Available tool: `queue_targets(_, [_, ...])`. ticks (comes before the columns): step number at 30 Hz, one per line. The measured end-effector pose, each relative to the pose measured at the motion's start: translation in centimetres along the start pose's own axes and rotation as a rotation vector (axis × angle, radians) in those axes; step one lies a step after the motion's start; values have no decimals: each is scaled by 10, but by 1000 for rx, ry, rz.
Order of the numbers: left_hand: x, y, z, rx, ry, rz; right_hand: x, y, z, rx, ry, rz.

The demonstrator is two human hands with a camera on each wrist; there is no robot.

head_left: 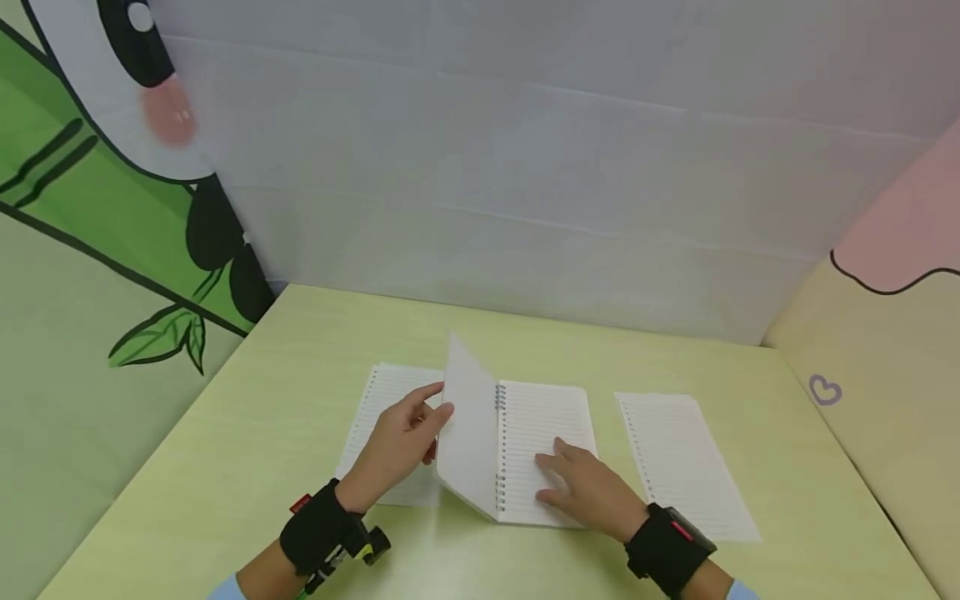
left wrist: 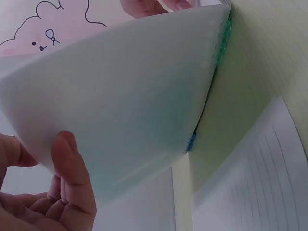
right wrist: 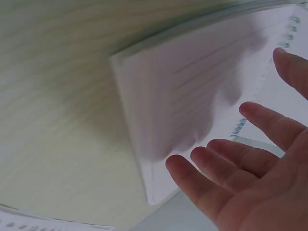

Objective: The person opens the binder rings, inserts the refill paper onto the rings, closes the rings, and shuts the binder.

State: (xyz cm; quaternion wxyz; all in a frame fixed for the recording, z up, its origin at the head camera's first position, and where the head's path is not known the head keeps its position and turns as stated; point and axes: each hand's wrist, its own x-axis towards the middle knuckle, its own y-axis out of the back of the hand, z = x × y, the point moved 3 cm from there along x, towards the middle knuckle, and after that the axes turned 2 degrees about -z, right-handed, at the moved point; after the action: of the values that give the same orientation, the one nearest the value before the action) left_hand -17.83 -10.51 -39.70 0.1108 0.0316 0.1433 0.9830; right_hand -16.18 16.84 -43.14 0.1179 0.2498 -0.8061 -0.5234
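Note:
A spiral notebook [head_left: 543, 433] lies open on the table, its lined page facing up. Its cover [head_left: 468, 433], pale and slightly see-through, stands raised on the left side of the rings. My left hand [head_left: 401, 442] pinches the outer edge of that cover between thumb and fingers; the left wrist view shows the thumb on the cover's [left wrist: 125, 96] outer face. Over the lined page hovers my right hand [head_left: 592, 492], fingers spread and holding nothing. In the right wrist view its fingers cast a shadow on the page [right wrist: 192, 110].
A loose lined sheet [head_left: 686, 467] with punched holes lies right of the notebook. Another lined sheet [head_left: 375, 417] lies at left, partly hidden by my left hand and the cover. A pale wall [head_left: 525, 208] rises behind the table [head_left: 247, 467], with decorated panels on both sides.

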Motion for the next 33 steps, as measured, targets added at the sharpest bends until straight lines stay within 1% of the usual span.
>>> queue_targets(3, [-3, 5, -5, 18, 24, 11, -1, -6, 12, -19, 15, -28])
queue_targets(6, [-3, 4, -10, 44, 45, -1, -9, -7, 24, -20, 19, -24])
queue_targets(8, [-3, 2, -14, 77, 53, -18, -15, -5, 31, -32, 15, -17])
queue_targets(11, [-3, -3, -22, 164, 55, -39, -24, -1, 40, -39, -12, -15])
queue_targets(14, [-1, -9, -31, 288, 39, -50, -34, 1, 45, -29, -48, -16])
queue_targets(16, [-1, -12, -38, 367, 25, -54, -39, 2, 48, -24, -54, -12])
queue_targets(19, [0, -16, -45, 470, 7, -77, -45, 2, 53, -32, -33, -7])
queue_targets(22, [0, -19, -48, 534, -7, -105, -48, 3, 57, -25, -26, -16])
queue_targets(27, [-1, -26, -51, 621, -19, -146, -53, 4, 64, -6, -41, -30])
queue_targets(33, [0, -33, -49, 650, -51, -173, -60, 6, 71, -25, -28, -28])
